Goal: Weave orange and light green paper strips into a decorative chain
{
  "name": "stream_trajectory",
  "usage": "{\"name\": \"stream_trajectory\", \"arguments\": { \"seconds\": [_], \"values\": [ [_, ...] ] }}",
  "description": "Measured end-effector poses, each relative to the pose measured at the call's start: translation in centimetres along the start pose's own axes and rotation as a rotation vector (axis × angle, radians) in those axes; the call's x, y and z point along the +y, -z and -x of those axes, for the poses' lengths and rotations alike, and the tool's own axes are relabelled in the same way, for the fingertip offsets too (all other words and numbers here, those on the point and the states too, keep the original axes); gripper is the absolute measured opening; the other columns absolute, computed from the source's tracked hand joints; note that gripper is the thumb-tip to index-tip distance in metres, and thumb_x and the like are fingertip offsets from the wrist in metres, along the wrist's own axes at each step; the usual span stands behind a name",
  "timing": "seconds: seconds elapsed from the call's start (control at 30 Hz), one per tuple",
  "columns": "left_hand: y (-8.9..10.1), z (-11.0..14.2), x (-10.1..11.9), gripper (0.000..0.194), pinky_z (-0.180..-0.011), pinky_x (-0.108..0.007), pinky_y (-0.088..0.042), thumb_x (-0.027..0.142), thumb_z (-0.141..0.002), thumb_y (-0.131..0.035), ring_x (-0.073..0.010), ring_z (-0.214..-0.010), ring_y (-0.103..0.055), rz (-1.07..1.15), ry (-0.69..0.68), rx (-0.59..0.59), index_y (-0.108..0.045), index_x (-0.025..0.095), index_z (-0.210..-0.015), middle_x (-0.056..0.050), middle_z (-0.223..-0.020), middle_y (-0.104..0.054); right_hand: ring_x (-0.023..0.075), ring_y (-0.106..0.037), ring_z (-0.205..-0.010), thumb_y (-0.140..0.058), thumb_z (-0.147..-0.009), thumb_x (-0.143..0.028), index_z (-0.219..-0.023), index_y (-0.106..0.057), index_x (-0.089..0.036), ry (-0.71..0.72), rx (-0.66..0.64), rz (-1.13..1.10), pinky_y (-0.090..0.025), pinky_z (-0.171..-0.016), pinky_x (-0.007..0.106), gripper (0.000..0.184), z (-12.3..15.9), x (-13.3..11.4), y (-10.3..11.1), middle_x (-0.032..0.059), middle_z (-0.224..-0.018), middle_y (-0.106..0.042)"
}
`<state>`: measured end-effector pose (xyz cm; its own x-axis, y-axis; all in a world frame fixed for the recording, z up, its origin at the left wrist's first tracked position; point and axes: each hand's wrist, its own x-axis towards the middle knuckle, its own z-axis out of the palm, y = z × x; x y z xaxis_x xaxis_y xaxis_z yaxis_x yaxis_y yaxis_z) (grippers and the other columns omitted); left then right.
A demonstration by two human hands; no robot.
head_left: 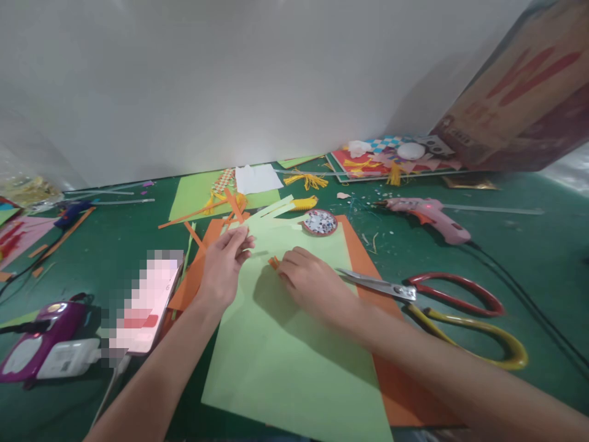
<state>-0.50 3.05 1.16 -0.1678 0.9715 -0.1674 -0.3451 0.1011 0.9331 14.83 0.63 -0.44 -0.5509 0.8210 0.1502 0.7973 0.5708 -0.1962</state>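
Observation:
My right hand pinches a small folded piece of orange paper strip above a light green paper sheet. To its left, my left hand has its thumb and fingertips drawn together by the sheet's far edge; what they hold, if anything, I cannot make out. Pale green paper strips and orange paper strips lie just beyond its fingertips. Under the green sheet, an orange sheet shows on both sides. A round dish of small beads or sequins sits at the far edge.
Scissors lie partly open on the right, near a pink glue gun with a cord. A phone, a white charger and a purple power strip are at left. Yellow tassels and a paper bag stand farther back.

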Motion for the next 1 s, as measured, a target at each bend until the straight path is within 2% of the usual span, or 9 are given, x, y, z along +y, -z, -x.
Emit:
{"name": "stream_trajectory", "arguments": {
  "seconds": [0.17, 0.33, 0.43, 0.53, 0.67, 0.73, 0.8, 0.87, 1.0],
  "values": [
    [0.1, 0.0, 0.0, 0.021, -0.053, -0.014, -0.042, 0.033, -0.063, -0.077, -0.0048, -0.059, -0.057, 0.003, 0.004, -0.012, -0.067, 0.015, -0.07, 0.002, -0.064, -0.061, 0.0193, -0.055, -0.083, -0.046, -0.075, 0.009, -0.088, -0.068, -0.012, 0.022, 0.042, -0.181, -0.043, -0.071, 0.028, 0.033, 0.0, 0.5, 0.1, 0.0079, -0.082, -0.063],
    [0.0, 0.0, 0.1, 0.023, -0.053, -0.014, -0.042, 0.033, -0.06, -0.078, -0.0051, -0.059, -0.056, 0.006, 0.009, -0.017, -0.067, 0.015, -0.069, 0.002, -0.063, -0.06, 0.0162, -0.056, -0.079, -0.043, -0.072, 0.01, -0.077, -0.068, -0.015, -0.013, 0.073, -0.373, -0.043, -0.07, 0.026, 0.036, -0.3, 1.1, 0.2, 0.0056, -0.079, -0.062],
    [-0.1, 0.1, 0.2, 0.024, -0.053, -0.014, -0.041, 0.034, -0.06, -0.079, -0.0054, -0.06, -0.056, 0.003, 0.008, -0.009, -0.067, 0.015, -0.069, 0.002, -0.064, -0.06, 0.019, -0.054, -0.081, -0.048, -0.078, 0.003, -0.071, -0.066, -0.013, -0.038, 0.051, -0.324, -0.043, -0.074, 0.03, 0.025, -0.6, 1.2, 0.3, 0.0073, -0.076, -0.062],
    [-0.1, 0.2, 0.2, 0.024, -0.053, -0.015, -0.042, 0.034, -0.06, -0.079, -0.0055, -0.059, -0.056, 0.005, 0.009, 0.0, -0.066, 0.015, -0.069, 0.002, -0.063, -0.06, 0.0223, -0.053, -0.084, -0.056, -0.083, -0.015, -0.07, -0.065, -0.013, -0.032, 0.028, -0.267, -0.043, -0.076, 0.034, 0.016, -0.6, 1.2, 0.5, 0.0088, -0.077, -0.062],
    [-0.1, 0.1, 0.2, 0.023, -0.054, -0.014, -0.042, 0.033, -0.061, -0.078, -0.0048, -0.059, -0.056, 0.014, 0.015, -0.006, -0.067, 0.015, -0.069, 0.002, -0.063, -0.06, 0.0246, -0.051, -0.086, -0.071, -0.073, -0.032, -0.083, -0.064, -0.012, 0.027, 0.0, -0.237, -0.044, -0.078, 0.038, 0.023, -0.4, 1.2, 0.7, 0.0102, -0.086, -0.061],
    [-0.1, 0.1, 0.2, 0.022, -0.054, -0.014, -0.042, 0.033, -0.061, -0.078, -0.0046, -0.059, -0.056, 0.01, 0.014, -0.01, -0.067, 0.015, -0.069, 0.002, -0.063, -0.06, 0.0241, -0.051, -0.085, -0.071, -0.073, -0.026, -0.082, -0.064, -0.013, 0.065, -0.009, -0.209, -0.044, -0.075, 0.037, 0.017, -0.3, 1.3, 0.5, 0.0102, -0.087, -0.061],
    [0.0, 0.0, 0.1, 0.022, -0.055, -0.014, -0.042, 0.033, -0.062, -0.077, -0.0046, -0.06, -0.056, 0.002, 0.013, -0.011, -0.067, 0.016, -0.07, 0.002, -0.064, -0.06, 0.0232, -0.051, -0.085, -0.065, -0.076, -0.015, -0.076, -0.063, -0.015, 0.106, 0.01, -0.194, -0.044, -0.074, 0.037, 0.002, -0.3, 1.4, 0.3, 0.0101, -0.088, -0.06],
    [0.1, 0.0, 0.0, 0.021, -0.055, -0.014, -0.042, 0.033, -0.064, -0.076, -0.0048, -0.06, -0.056, -0.014, 0.007, -0.009, -0.067, 0.016, -0.07, 0.003, -0.064, -0.06, 0.0225, -0.051, -0.088, -0.059, -0.077, -0.007, -0.071, -0.061, -0.015, 0.132, 0.059, -0.236, -0.044, -0.076, 0.036, 0.011, -0.2, 1.4, 0.1, 0.01, -0.089, -0.06],
    [0.1, 0.1, 0.1, 0.018, -0.055, -0.016, -0.041, 0.033, -0.069, -0.072, -0.0072, -0.063, -0.058, -0.129, -0.101, 0.015, -0.065, 0.017, -0.067, 0.003, -0.062, -0.059, 0.0187, -0.054, -0.085, -0.058, -0.077, -0.008, -0.071, -0.057, -0.016, 0.065, 0.15, -0.558, -0.044, -0.074, 0.031, 0.01, -0.3, 1.1, 0.6, 0.0059, -0.084, -0.062]
  ]
}}
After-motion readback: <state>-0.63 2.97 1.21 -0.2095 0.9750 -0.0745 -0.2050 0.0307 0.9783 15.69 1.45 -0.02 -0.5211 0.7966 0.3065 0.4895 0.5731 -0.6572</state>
